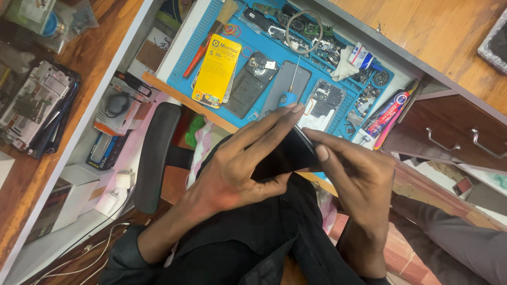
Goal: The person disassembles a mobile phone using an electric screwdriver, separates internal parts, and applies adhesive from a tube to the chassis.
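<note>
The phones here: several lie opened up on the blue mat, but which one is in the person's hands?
The black phone, held over the lap between the left hand and right hand. It is dark and closed; the opened phones lie flat on the blue mat.

Both hands meet in front of the torso, forearms rising from the lower edge of the view in dark rolled sleeves. The left hand (pixel 235 171) lies palm down, its long fingers (pixel 274 124) stretched forward and slightly spread, thumb tucked beneath. The right hand (pixel 359 179) comes in from the opposite side (wrist bent), its thumb pressing inward toward the left fingertips, the remaining fingers curled under.
</note>
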